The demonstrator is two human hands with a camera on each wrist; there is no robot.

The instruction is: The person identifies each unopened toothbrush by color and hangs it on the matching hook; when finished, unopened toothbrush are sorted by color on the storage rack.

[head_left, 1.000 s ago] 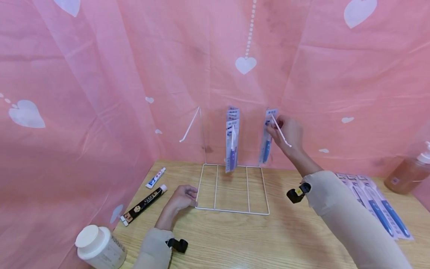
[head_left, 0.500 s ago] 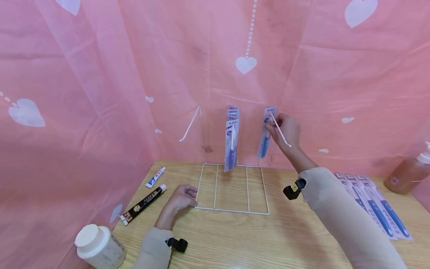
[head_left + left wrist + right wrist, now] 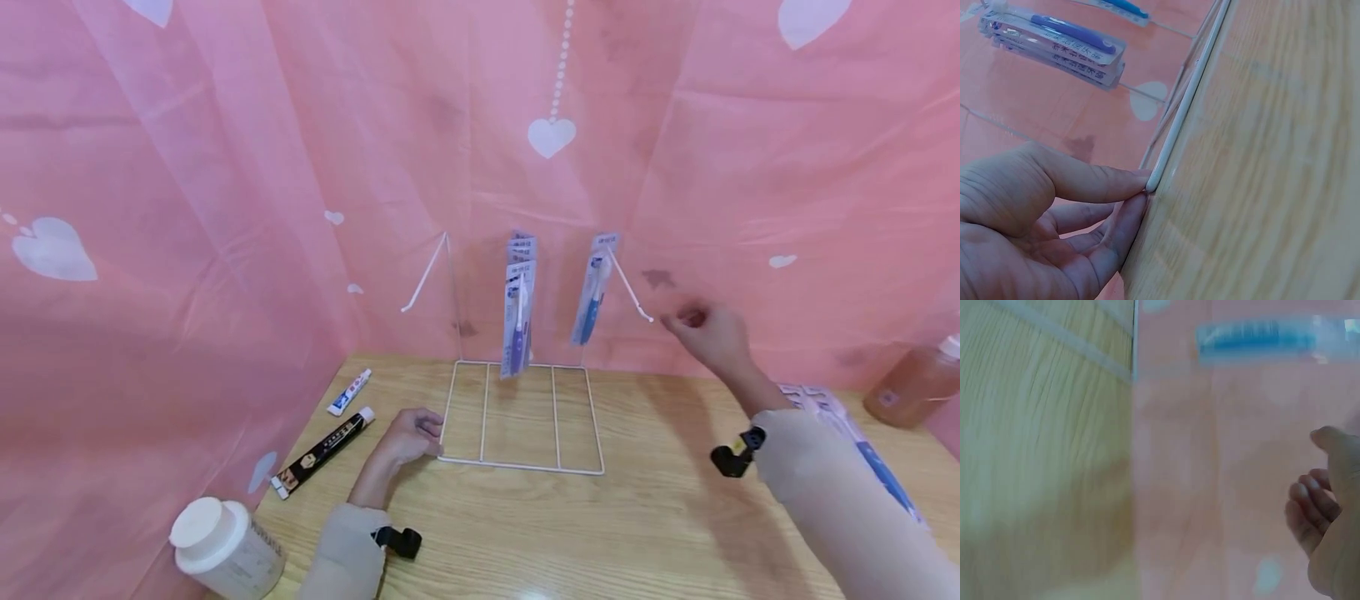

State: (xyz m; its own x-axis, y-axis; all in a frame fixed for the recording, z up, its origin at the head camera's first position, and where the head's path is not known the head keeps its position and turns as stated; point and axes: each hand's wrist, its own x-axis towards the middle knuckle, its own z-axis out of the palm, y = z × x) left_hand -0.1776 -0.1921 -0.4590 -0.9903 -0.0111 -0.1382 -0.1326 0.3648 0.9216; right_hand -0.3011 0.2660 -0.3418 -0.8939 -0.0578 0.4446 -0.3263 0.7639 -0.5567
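A white wire display rack (image 3: 525, 467) stands on the wooden table, its hooks slanting forward in front of a pink cloth. My left hand (image 3: 407, 435) pinches its front left corner between thumb and fingers, as the left wrist view shows up close. Several packaged toothbrushes with purple handles (image 3: 517, 325) hang on the middle hook. One packaged toothbrush with a blue handle (image 3: 588, 312) hangs on the right hook (image 3: 630, 289). To the right of that hook's tip, my right hand (image 3: 712, 337) is in the air, holding nothing, fingers loosely bent. The left hook (image 3: 423, 273) carries nothing.
More packaged toothbrushes (image 3: 885, 471) lie at the right, partly behind my sleeve. A brown pump bottle (image 3: 909, 387) stands beyond them. On the left are a small toothpaste tube (image 3: 349, 392), a black toothpaste tube (image 3: 322, 452) and a white tub (image 3: 228, 550).
My right hand has let go of the blue toothbrush pack, leaving it on the right hook, and moved right and downward. My left hand stays at the rack's corner.
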